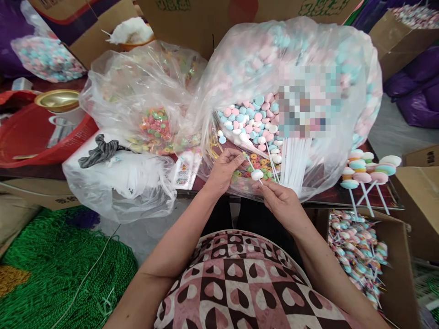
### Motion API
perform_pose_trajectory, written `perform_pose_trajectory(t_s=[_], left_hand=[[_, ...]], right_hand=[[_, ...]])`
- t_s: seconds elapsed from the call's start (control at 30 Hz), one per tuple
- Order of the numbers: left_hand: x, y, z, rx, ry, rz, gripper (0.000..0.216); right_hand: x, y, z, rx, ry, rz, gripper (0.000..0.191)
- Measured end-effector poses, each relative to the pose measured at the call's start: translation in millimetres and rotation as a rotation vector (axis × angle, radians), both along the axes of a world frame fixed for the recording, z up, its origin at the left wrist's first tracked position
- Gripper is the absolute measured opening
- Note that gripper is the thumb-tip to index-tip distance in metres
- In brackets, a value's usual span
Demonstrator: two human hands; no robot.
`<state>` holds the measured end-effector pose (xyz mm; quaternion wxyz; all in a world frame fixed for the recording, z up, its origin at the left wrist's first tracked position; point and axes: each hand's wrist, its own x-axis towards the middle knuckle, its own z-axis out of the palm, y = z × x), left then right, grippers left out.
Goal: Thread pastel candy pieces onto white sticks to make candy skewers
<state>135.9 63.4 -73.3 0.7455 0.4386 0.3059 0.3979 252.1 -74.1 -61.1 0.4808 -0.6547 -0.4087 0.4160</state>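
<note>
My right hand pinches the lower end of a thin white lollipop stick. A white marshmallow is threaded on that stick, just above my right fingertips. My left hand is closed at the stick's upper end, thumb and finger around a small yellowish gummy ring, partly hidden by the fingers. Below and behind the hands lie colourful gummy rings. Beyond them, a large clear bag holds pink, blue and white marshmallows. A bundle of white sticks stands right of my hands.
Finished marshmallow pops rest at the table's right edge, above a carton of wrapped ones. To the left are a bag of gummy rings, a white plastic bag, a dark scrunchie and a red basket.
</note>
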Motion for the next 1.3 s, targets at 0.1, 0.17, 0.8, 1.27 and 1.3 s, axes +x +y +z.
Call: perform_pose_trajectory(t_s=[0.1,0.17,0.8,1.27,1.3], left_hand=[[0.3,0.5,0.6,-0.059,-0.008,0.012,0.031],[0.3,1.0,0.0,-0.091,-0.027,0.009,0.032],[-5.7,-10.4,8.1,0.408,0.334,0.046,0.011],[-8.9,-19.0,19.9,0.611,0.395,-0.072,0.03],[-9.9,-10.9,20.0,0.613,0.419,-0.04,0.032]], right_hand=[[-1.5,-0.6,2.0,0.005,0.003,0.001,0.03],[-2.4,-1.2,2.6,0.002,0.005,0.001,0.029],[-10.3,-0.5,-1.6,-0.029,0.143,-0.072,0.034],[4.7,13.8,0.6,0.029,0.248,-0.132,0.03],[8.7,14.4,1.3,0.057,0.283,-0.182,0.03]])
